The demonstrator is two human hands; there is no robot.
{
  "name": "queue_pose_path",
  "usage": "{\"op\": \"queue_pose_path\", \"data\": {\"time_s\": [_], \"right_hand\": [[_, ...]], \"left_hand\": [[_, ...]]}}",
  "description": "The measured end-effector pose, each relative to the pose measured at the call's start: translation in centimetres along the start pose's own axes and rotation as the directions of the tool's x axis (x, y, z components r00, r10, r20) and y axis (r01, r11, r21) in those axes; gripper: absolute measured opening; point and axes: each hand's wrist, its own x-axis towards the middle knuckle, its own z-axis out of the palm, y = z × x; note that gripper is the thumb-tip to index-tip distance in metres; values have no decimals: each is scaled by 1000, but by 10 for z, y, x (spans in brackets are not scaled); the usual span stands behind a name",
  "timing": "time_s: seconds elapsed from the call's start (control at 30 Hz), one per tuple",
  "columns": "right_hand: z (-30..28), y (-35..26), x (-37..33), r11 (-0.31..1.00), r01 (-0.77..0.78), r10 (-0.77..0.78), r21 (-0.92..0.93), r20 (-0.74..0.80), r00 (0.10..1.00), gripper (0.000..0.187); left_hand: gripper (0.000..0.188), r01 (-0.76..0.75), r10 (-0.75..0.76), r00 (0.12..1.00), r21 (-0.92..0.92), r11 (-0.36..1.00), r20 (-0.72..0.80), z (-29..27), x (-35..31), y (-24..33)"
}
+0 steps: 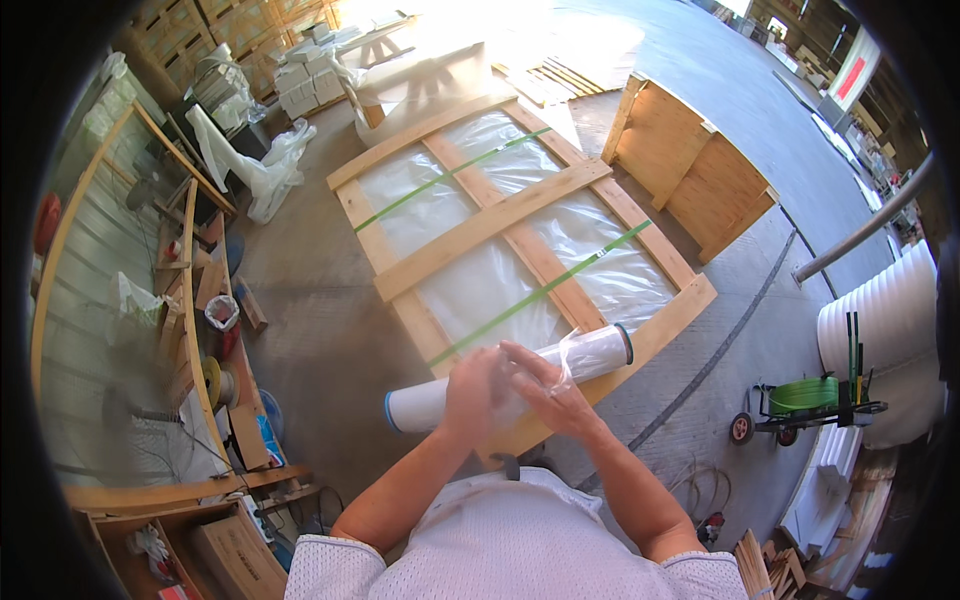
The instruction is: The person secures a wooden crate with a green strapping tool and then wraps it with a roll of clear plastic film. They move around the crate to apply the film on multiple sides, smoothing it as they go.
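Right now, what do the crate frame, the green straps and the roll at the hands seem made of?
Crate frame: matte wood, judging by its tan planks. Green straps: probably smooth plastic, being thin, flat bands. Roll: likely glossy plastic, since shiny, see-through film bunches at the right hand.

Grey concrete floor (310, 330), strong daylight glare (570, 40) at far end. Wood-framed wall (110, 290) left, wooden ledge (180, 489) lower left, pole (865, 221) right.
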Motion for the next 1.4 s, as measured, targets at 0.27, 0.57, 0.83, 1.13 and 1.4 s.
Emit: {"op": "queue_pose_path", "data": {"time_s": [0.27,0.57,0.83,1.13,1.4], "right_hand": [[22,12,-4,837,220,-276,-502,-39,960,65],[39,85,14,932,-53,159,359,-271,949,31],[32,0,46,615,100,251,783,-314,916,43],[41,-122,87,456,179,-98,872,-151,984,50],[79,-207,56,385,232,-548,893,19,836,53]], "left_hand": [[11,-20,19,1000,118,993,9,-1,-2,0],[19,-594,644,712,729,340,280,-15,2,24],[47,-118,18,993,932,343,119,-145,86,-47],[63,183,-457,808,579,795,372,-180,126,-121],[67,522,-574,657,254,814,489,-143,146,-58]]}}
